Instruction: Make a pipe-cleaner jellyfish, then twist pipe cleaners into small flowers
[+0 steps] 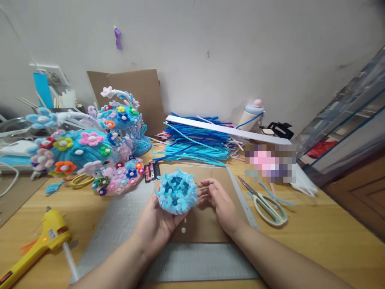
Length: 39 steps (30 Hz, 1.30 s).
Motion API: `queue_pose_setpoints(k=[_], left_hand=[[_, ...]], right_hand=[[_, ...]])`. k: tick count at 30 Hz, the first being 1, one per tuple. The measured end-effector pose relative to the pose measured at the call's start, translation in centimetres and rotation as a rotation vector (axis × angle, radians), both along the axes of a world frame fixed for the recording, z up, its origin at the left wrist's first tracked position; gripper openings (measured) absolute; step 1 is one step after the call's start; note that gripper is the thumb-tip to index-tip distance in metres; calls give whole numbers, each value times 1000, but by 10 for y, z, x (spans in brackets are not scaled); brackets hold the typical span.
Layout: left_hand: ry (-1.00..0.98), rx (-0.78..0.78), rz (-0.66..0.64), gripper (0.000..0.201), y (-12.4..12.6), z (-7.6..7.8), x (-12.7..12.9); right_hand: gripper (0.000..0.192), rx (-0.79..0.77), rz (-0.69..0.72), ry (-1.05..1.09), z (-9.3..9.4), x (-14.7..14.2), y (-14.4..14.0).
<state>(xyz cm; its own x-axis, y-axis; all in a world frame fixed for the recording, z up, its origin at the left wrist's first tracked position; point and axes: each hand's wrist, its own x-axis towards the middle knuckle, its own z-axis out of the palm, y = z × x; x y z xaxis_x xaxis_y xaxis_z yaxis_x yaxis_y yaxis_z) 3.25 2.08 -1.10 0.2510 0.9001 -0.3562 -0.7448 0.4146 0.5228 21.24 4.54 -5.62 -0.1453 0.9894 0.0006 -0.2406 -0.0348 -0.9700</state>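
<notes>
Above the cardboard sheet (207,224), your left hand (159,224) is cupping the blue pipe-cleaner ball (177,192) from below, grip closed round it, while your right hand (221,202), fingers loosely open, is steadying its side.

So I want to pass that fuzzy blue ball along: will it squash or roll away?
The fuzzy blue ball looks built from bent pipe cleaners, so probably light and springy. Its loose curled ends may bend under a squeeze. Cupped in the left hand, its bristly surface should resist rolling.
</notes>
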Motion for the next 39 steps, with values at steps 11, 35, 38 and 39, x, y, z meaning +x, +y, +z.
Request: queue_pose_setpoints(k=[11,35,38,39], left_hand=[[53,14,16,36,-2,-8,3],[137,-28,-98,27,-5,-7,-1],[119,-45,-159,34,-4,-5,-2],[135,-53,-162,35,-3,-5,-3]], right_hand=[[35,-150,269,227,3,-4,2],[45,-98,309,260,21,14,9],[34,-213,248,273,24,25,19],[30,-239,202,267,27,31,24]])
